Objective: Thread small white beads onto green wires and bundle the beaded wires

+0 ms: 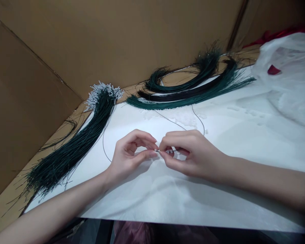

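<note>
Over the middle of the white board [142,203], my two hands meet fingertip to fingertip. My right hand [193,149] pinches a thin dark cord [202,123], and a few small white beads [169,151] show on it beneath the curled fingers. Thumb and fingertips of my left hand [129,154] close on the short cord end beside a tiny white piece, partly hidden by the fingers. Loops of thin cord run out behind both hands. To the left lies a thick bundle of dark green cords [83,139], its far end crowded with white beads [91,96].
Several more bundles of green and black cords [193,98] curve along the back. Small loose white beads [186,118] are scattered in front of them. A translucent plastic bag [289,78] and red cloth [284,35] lie at right. Cardboard walls [104,37] enclose the board's back and left.
</note>
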Motion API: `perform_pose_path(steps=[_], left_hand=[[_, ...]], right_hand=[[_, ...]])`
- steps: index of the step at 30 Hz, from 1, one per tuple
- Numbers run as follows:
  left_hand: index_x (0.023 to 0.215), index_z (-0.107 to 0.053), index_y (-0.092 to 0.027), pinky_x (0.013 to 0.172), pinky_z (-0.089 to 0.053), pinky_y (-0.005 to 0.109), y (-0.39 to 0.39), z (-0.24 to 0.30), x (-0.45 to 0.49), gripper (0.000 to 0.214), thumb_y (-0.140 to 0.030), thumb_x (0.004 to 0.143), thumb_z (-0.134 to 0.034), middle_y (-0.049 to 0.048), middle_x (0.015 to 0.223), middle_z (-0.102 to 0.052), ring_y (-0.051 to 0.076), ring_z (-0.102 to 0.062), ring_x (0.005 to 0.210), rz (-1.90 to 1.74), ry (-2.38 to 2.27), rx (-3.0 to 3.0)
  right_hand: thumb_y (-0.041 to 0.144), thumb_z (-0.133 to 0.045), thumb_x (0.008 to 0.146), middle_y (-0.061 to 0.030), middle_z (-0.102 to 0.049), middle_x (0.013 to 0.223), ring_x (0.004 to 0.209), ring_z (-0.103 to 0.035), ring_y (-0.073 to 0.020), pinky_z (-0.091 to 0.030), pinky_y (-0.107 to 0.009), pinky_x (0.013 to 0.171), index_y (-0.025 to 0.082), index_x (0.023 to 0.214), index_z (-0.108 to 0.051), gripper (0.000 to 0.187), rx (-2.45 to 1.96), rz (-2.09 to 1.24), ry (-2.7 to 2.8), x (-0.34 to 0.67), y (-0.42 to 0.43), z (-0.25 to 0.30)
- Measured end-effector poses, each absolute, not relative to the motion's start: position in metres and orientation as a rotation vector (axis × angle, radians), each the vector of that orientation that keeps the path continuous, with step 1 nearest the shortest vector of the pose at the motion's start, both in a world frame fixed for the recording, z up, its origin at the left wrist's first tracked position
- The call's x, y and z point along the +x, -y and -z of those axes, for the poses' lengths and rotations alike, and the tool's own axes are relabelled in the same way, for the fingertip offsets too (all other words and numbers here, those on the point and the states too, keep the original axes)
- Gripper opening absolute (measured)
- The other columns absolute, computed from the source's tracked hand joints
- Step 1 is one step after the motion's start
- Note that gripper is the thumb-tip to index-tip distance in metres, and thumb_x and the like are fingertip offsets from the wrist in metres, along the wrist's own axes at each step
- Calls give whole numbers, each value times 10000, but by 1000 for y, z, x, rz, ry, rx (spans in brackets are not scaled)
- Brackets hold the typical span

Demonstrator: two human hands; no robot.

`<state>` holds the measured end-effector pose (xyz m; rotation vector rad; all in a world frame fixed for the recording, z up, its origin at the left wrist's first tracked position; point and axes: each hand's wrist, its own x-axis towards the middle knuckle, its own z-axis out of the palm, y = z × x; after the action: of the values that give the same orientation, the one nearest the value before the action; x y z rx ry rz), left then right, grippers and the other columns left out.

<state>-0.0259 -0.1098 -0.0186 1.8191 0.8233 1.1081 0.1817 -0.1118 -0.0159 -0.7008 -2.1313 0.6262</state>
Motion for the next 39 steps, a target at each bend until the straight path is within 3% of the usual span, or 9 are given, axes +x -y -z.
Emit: perform_pose_path(steps=[10,22,39], left_hand=[[961,-680,-185,748,-558,225,111,20,-25,257,-108,748,-801,28,867,-705,139,-679,791,-1084,-853,1845],[974,-662,-204,758,-548,195,109,18,-27,324,-9,739,-770,0,863,-703,113,-676,794,-1098,-820,1815],[975,-658,-207,750,-544,187,109,17,-26,326,-8,740,-769,-8,850,-703,106,-670,789,-1082,-819,1800]], right_hand=[[46,-590,771,46,-512,637,562,-400,-64,-321,-193,559,157,692,-592,136,-685,-646,2117,181,111,18],[53,-604,781,48,-506,637,565,-393,-47,-319,-180,557,130,690,-615,120,-680,-625,2103,182,112,18],[47,-620,785,48,-505,637,559,-380,-43,-318,-181,550,125,684,-617,128,-663,-608,2094,181,111,17]])
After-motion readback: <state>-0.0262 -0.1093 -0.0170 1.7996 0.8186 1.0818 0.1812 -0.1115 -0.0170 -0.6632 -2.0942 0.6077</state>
